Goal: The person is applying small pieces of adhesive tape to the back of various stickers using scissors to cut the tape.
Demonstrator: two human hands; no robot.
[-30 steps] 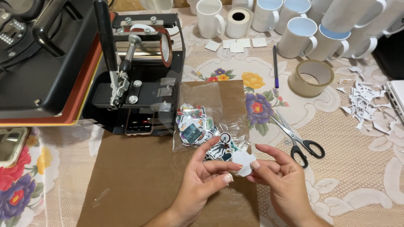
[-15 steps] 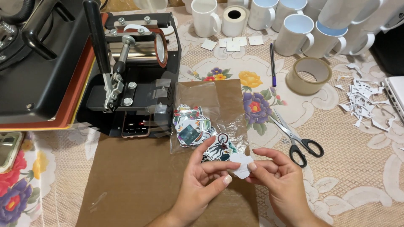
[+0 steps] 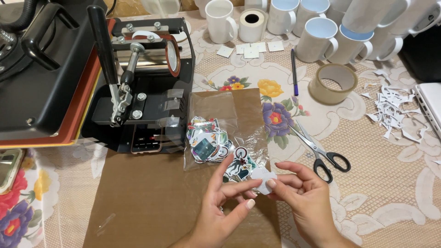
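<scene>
Since prev frame our hands barely shifted — left hand [image 3: 225, 202] & right hand [image 3: 301, 195] both pinched white sticker [image 3: 262, 179], held between them, just below clear bag [image 3: 220, 133], over brown paper [image 3: 151, 197].

— Plenty of light in here, soft and even, coming mostly from overhead. Barely a hard shadow anywhere.

— Only a faint one under the hands [image 3: 257, 197] on the brown paper [image 3: 151, 202]. There's a sheen on the clear plastic bag [image 3: 220, 124], though.

— And small bright spots on the metal cylinder of the mug press [image 3: 142, 64]. The white mugs [image 3: 317, 39] nearly wash out.

— Sharp in the middle; the top corners look a bit stretched and softer.
</scene>
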